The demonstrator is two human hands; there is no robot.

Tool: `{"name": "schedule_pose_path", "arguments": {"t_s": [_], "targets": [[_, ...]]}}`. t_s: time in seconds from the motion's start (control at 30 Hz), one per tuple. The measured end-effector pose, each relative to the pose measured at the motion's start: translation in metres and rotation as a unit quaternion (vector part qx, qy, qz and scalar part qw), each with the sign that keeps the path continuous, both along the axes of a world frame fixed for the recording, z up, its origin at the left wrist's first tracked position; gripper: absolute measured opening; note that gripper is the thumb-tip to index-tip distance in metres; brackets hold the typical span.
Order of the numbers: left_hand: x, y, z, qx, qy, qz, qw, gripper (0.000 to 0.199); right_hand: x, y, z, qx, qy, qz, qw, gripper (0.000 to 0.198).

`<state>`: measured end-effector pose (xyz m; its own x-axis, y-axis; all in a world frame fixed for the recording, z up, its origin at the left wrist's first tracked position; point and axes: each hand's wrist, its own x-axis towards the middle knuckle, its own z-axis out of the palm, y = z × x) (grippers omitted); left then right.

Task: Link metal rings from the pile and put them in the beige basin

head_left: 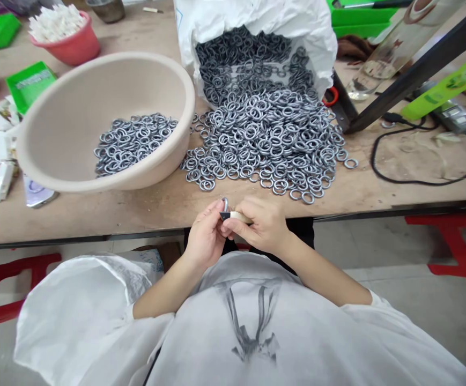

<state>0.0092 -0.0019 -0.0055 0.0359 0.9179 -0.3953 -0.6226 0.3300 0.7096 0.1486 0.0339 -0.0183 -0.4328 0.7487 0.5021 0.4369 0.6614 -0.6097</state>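
My left hand point(207, 236) is closed, pinching a grey ring point(225, 204) upright between thumb and fingers at the table's front edge. Close beside it, my right hand point(263, 222) grips a small cream-handled tool point(241, 216) with a dark, slanted tip; its exact kind I cannot make out. The dark tip lies against or just in front of the ring. Beyond my hands spreads a heap of grey rings point(273, 136), spilling from a white sack point(257, 16) on its side. To the left, a large beige basin point(108, 69) holds more such rings.
A red bowl point(72, 45) of white pieces, a green tray point(31, 86) and a pile of white pieces point(1, 145) stand left. A dark metal bar point(409, 69) slants up at right, near a black cable point(409, 183). Red stools point(453, 241) are below.
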Motion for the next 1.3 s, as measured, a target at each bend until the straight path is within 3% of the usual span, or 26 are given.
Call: {"name": "schedule_pose_path", "arguments": {"t_s": [0.27, 0.43, 0.6, 0.73, 0.87, 1.0, 1.1, 1.2, 1.27, 1.3], "targets": [[-0.002, -0.001, 0.0, 0.027, 0.0, -0.015, 1.0, 0.037, 0.0, 0.002, 0.0, -0.033, -0.01, 0.004, 0.999, 0.048], [-0.005, -0.01, 0.002, 0.06, -0.005, -0.098, 0.993, 0.04, 0.009, 0.028, 0.003, -0.117, -0.038, -0.143, 0.982, 0.047], [-0.02, -0.005, -0.004, 0.07, 0.024, -0.032, 0.997, 0.021, -0.01, 0.049, 0.017, -0.112, -0.194, -0.126, 0.966, 0.03], [-0.034, 0.002, -0.006, 0.074, 0.048, 0.032, 0.996, 0.027, -0.035, 0.06, 0.022, -0.099, -0.316, -0.106, 0.938, 0.03], [-0.045, 0.007, -0.005, 0.047, 0.051, 0.073, 0.995, 0.015, -0.042, 0.07, 0.019, -0.103, -0.357, -0.114, 0.921, 0.028], [-0.045, 0.013, -0.004, 0.053, 0.058, 0.072, 0.994, 0.019, -0.03, 0.07, 0.016, -0.126, -0.238, -0.118, 0.956, 0.019], [-0.033, 0.018, -0.006, 0.068, 0.075, 0.065, 0.993, 0.024, -0.019, 0.059, 0.017, -0.219, -0.032, -0.036, 0.975, 0.015], [-0.018, 0.021, -0.009, 0.084, 0.089, 0.029, 0.992, 0.033, -0.013, 0.04, 0.017, -0.347, 0.155, 0.107, 0.919, 0.022], [-0.011, 0.021, -0.011, 0.097, 0.099, 0.006, 0.99, 0.039, -0.012, 0.029, 0.016, -0.391, 0.208, 0.147, 0.885, 0.029], [-0.008, 0.02, -0.011, 0.103, 0.104, -0.001, 0.989, 0.041, -0.011, 0.025, 0.014, -0.396, 0.218, 0.144, 0.88, 0.031]]}}
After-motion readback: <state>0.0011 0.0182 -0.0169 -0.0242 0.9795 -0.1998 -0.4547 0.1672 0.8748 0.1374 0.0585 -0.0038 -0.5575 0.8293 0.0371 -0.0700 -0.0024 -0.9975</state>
